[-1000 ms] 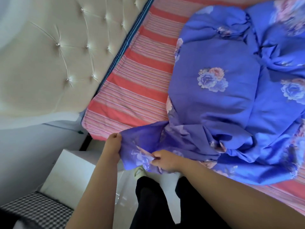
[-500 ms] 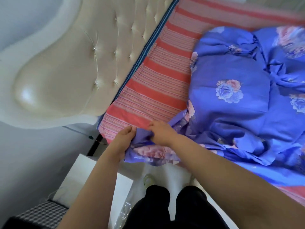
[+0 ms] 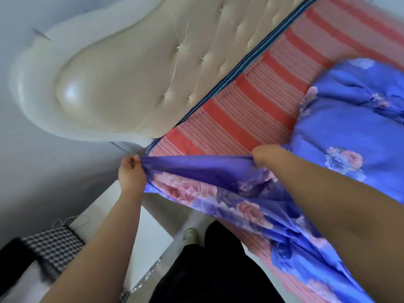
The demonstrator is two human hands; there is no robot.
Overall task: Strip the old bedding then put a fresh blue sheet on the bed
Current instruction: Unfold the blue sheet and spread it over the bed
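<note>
A blue sheet (image 3: 349, 136) with pink and blue flowers lies bunched on the right of the bed, over a red and pink striped cover (image 3: 240, 119). Its near edge is stretched taut between my hands at the bed's head corner. My left hand (image 3: 131, 171) grips the sheet's corner just off the mattress corner, fingers curled round the cloth. My right hand (image 3: 265, 155) grips the same edge further right, above the striped cover. Below that edge the sheet hangs down the bed's side.
A cream tufted headboard (image 3: 135, 79) stands along the upper left. A white bedside unit (image 3: 142, 232) and a black-and-white checked cloth (image 3: 52, 243) sit at lower left by the grey wall. My dark-trousered legs (image 3: 214, 270) stand beside the bed.
My hands have moved apart and up toward the headboard corner, pulling the sheet's edge out straight. The view has swung left toward the headboard.
</note>
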